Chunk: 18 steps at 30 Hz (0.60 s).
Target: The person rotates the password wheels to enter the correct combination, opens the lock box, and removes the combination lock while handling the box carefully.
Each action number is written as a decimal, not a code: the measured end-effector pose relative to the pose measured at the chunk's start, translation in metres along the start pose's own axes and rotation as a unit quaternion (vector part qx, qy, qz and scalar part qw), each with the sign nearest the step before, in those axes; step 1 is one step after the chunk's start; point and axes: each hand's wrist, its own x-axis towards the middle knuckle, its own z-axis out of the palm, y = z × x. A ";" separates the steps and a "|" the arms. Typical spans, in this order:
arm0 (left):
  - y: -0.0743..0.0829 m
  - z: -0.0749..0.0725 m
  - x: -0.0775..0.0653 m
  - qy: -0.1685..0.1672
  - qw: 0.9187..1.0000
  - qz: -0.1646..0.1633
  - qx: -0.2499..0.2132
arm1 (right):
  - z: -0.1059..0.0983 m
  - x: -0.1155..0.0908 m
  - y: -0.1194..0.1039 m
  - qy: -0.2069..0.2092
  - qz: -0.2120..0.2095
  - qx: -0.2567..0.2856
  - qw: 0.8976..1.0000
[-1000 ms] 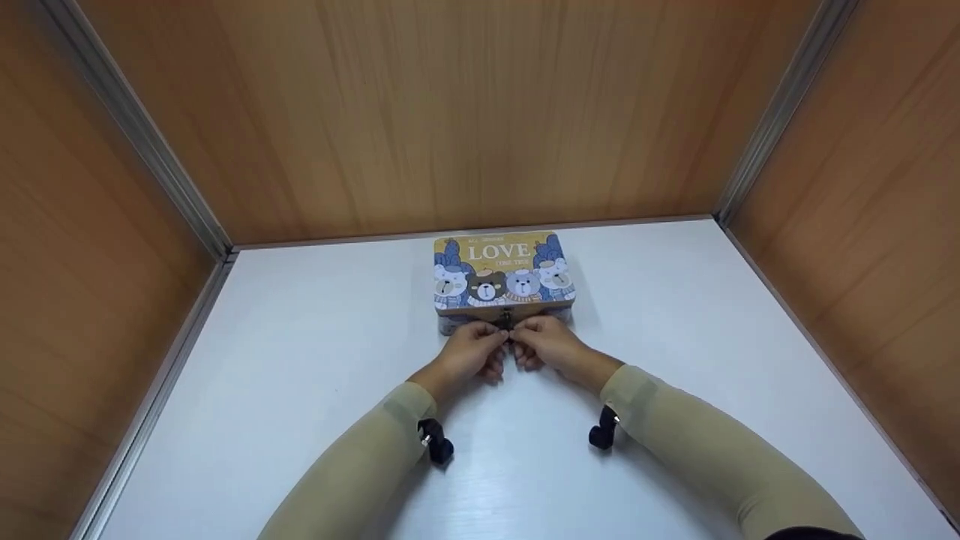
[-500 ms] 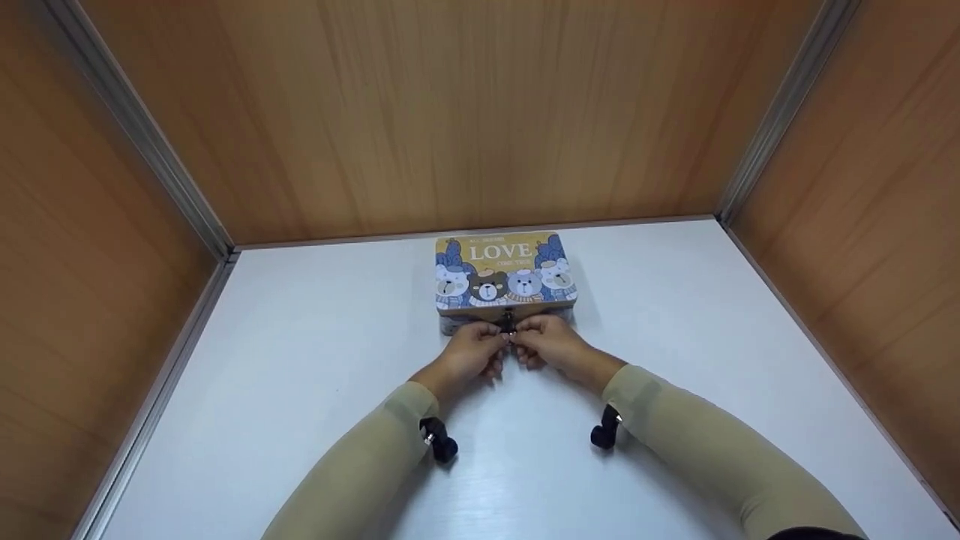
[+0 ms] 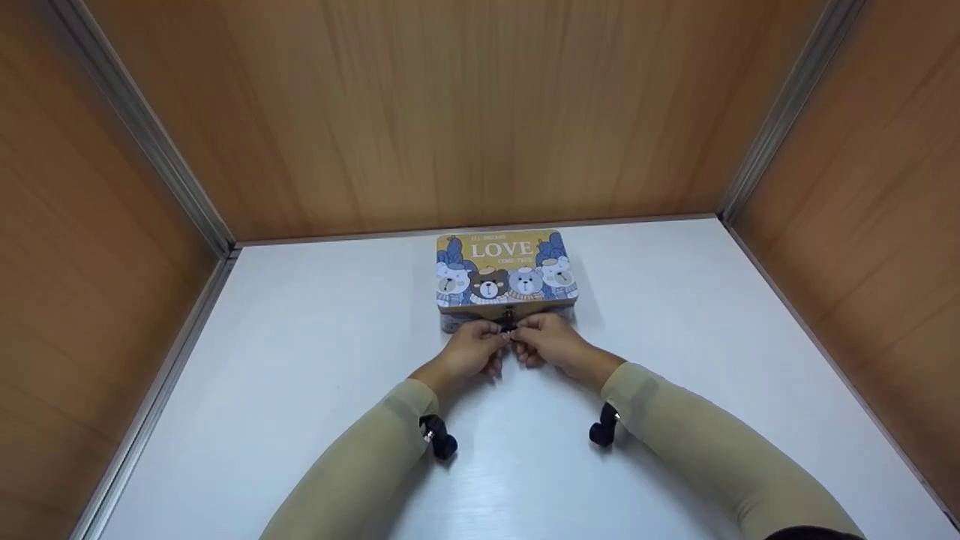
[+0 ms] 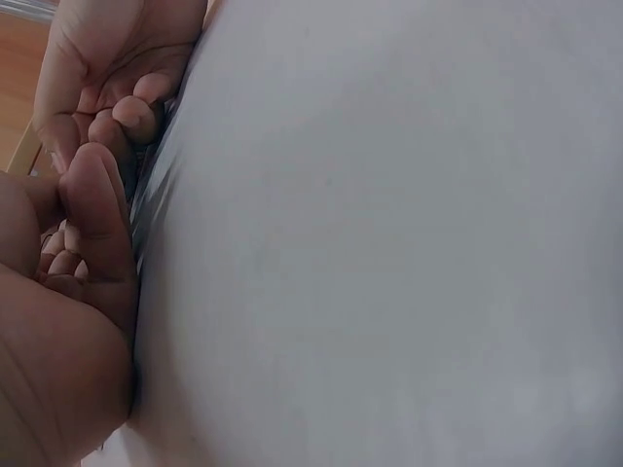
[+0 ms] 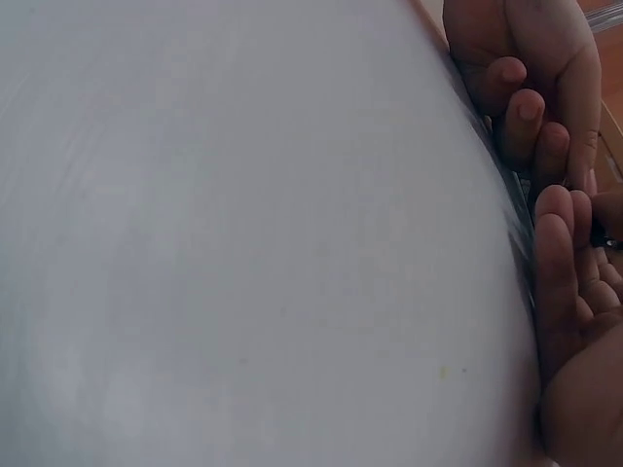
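Note:
A closed tin box [image 3: 501,262], its yellow and blue lid printed with bears and the word LOVE, lies at the back middle of the white table. At its front a metal latch [image 3: 508,310] shows, with a small dark piece [image 3: 508,327] just below. My left hand [image 3: 471,351] and right hand [image 3: 553,346] meet there, thumbs and forefingers pinching at this piece from both sides. Other fingers curl underneath, low over the tabletop. In the right wrist view a bit of the black piece [image 5: 601,236] shows at the fingertips; the fingers hide most of it, and I cannot tell its kind.
Wood-grain panels [image 3: 480,112] wall the white table [image 3: 337,322] at the back and both sides, with metal strips in the corners. The box stands close to the back panel. Black wrist cameras [image 3: 442,442] hang beneath the beige sleeves [image 3: 360,457].
Both hands stay at the box front, with only slight shifts at the fingertips around the small dark piece. The box and its lid stay as they were.

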 end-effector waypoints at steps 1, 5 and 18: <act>0.000 0.000 0.000 -0.001 1.000 -0.001 -0.002 | 0.000 0.000 0.000 0.000 0.000 -0.001 1.000; 0.001 0.000 -0.001 -0.004 1.000 -0.005 -0.003 | 0.000 0.000 0.000 -0.002 -0.001 -0.005 1.000; 0.002 0.002 0.001 0.015 1.000 -0.020 -0.018 | -0.001 -0.002 -0.001 0.014 0.011 0.060 0.998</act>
